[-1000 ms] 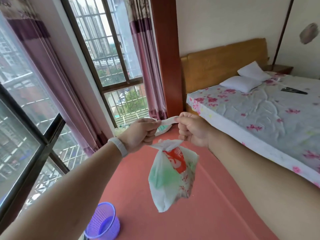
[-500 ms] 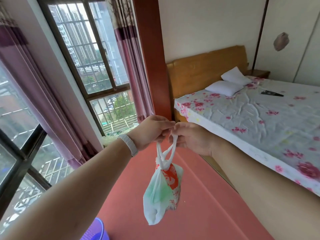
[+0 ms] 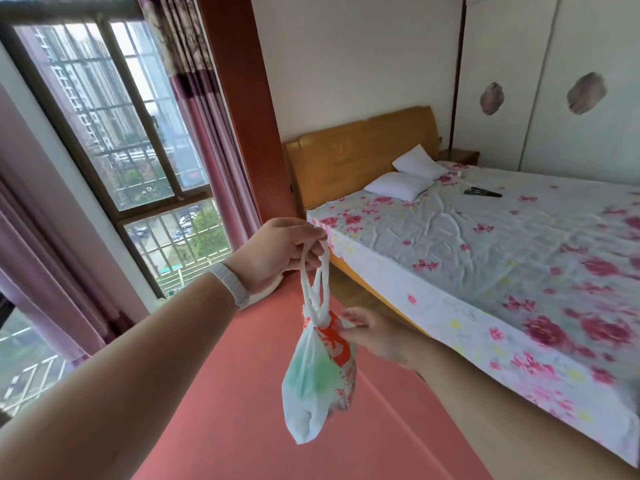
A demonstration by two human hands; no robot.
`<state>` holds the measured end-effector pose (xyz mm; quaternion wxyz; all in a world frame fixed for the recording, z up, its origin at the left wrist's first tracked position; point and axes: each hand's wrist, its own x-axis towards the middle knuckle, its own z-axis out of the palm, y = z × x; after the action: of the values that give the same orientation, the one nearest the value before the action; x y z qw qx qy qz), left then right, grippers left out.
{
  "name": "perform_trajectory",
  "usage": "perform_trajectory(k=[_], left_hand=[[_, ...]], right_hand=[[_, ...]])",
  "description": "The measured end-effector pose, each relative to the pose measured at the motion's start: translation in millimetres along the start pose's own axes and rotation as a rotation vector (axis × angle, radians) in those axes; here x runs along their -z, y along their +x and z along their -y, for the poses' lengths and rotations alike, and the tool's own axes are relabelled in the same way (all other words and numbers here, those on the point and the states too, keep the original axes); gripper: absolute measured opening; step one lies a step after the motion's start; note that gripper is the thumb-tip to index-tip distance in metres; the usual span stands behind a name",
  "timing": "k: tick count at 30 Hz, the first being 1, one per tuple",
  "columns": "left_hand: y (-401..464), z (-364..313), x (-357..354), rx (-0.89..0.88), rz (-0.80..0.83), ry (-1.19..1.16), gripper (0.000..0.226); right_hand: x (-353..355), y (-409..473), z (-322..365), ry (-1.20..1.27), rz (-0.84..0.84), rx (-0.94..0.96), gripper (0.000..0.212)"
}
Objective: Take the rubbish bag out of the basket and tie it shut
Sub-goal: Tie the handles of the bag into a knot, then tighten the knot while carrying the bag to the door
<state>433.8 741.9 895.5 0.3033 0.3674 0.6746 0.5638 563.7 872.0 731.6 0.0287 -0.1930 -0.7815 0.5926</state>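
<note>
Bag: thin white plastic rubbish bag w/ red print and green contents showing thru (image 3: 317, 372), hanging free in mid-air over the red floor (image 3: 225, 410), nr the bed's foot-side corner; not touching floor.
Neck: gathered tight into a knot just above the red print; two twisted handle loops (image 3: 313, 282) run up from it.
Left hand (image 3: 277, 252): fingers clenched round the tops of both loops, carrying the bag's whole wt; pale band on wrist (image 3: 230, 284).
Right hand (image 3: 374, 336): lower, at bag's right side by the knot; fingers released and spread, tips at or just touching the plastic, can't tell which; blurred.
Bed: wooden bed w/ pale sheet in pink flower print (image 3: 502, 258), right of the bag; two white pillows (image 3: 398, 185) at the headboard end; small dark item (image 3: 481, 192) lying on the sheet, too small to ID.
Window: barred window (image 3: 114, 133) w/ purple curtains (image 3: 204, 109), left and behind the bag.
</note>
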Motion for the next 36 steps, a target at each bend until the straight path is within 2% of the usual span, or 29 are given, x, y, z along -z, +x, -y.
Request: perform_trajectory(k=[3,8,14,19,21,26,33,36], left_hand=[[17.2,-7.6,-28.0,-0.021,0.033,-0.033,0.017],[43.6,-20.0,-76.9,-0.058,0.131,-0.065,0.018],[80.4,-27.7,-142.6,-0.101,0.336,-0.113,0.017],[121.4,-19.7,-191.1,-0.116,0.537,-0.139,0.023],[142.3,-17.0,-211.3,-0.113,0.599,-0.158,0.026],[198.5,-12.4,-261.7,-0.103,0.786,-0.196,0.016],[259.9,-16.7,-328.7,-0.099,1.082,-0.212,0.025],[274.2,-22.5,-360.8,-0.1,1.174,-0.191,0.023]], right_hand=[[16.2,-10.4,-14.9,-0.021,-0.023,0.013,0.05],[50.4,-39.6,-25.7,-0.037,-0.199,0.094,0.046],[91.8,-69.3,-62.1,0.045,-0.415,-0.022,0.046],[120.0,-89.4,-72.2,0.097,-0.537,-0.105,0.018],[135.1,-92.1,-76.5,0.116,-0.593,-0.11,0.023],[175.4,-84.6,-84.2,0.124,-0.724,-0.149,0.042],[233.7,-74.1,-94.6,0.111,-0.942,-0.23,0.038],[257.4,-79.1,-102.5,0.197,-1.043,-0.255,0.041]])
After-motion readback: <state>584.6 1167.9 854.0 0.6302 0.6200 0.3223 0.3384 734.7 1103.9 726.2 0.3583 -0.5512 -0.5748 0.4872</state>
